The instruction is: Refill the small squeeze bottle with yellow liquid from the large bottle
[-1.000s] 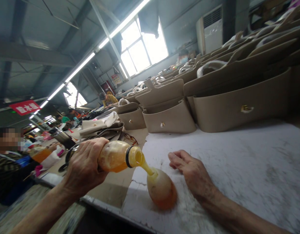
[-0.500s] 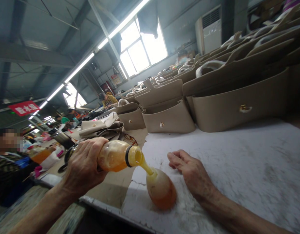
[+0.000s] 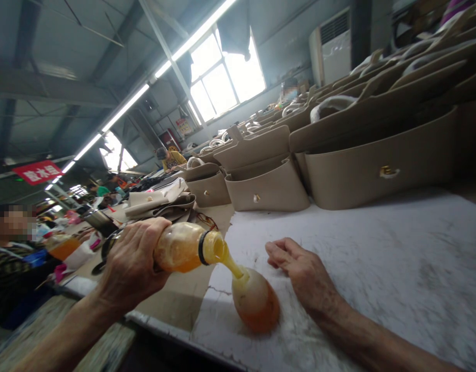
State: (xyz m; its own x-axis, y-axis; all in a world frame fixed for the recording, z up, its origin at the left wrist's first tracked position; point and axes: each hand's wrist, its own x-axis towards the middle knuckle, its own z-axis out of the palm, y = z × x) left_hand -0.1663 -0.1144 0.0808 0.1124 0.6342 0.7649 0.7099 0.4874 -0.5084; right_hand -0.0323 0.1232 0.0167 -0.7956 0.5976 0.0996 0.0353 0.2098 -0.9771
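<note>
Your camera looks from your head, forward and down — close over your left hand (image 3: 135, 263) at eight o'clock and right hand (image 3: 305, 271) at four — and reaches past bags (image 3: 350, 181) at three to a far window (image 3: 210, 82) at twelve.

Bright windows (image 3: 229, 67) in a grey wall (image 3: 288, 36); strip lights (image 3: 199, 34) beneath a dark ceiling (image 3: 52, 36)

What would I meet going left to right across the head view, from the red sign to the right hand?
Red sign, left hand, tilted bottle, rounded container, right hand.
</note>
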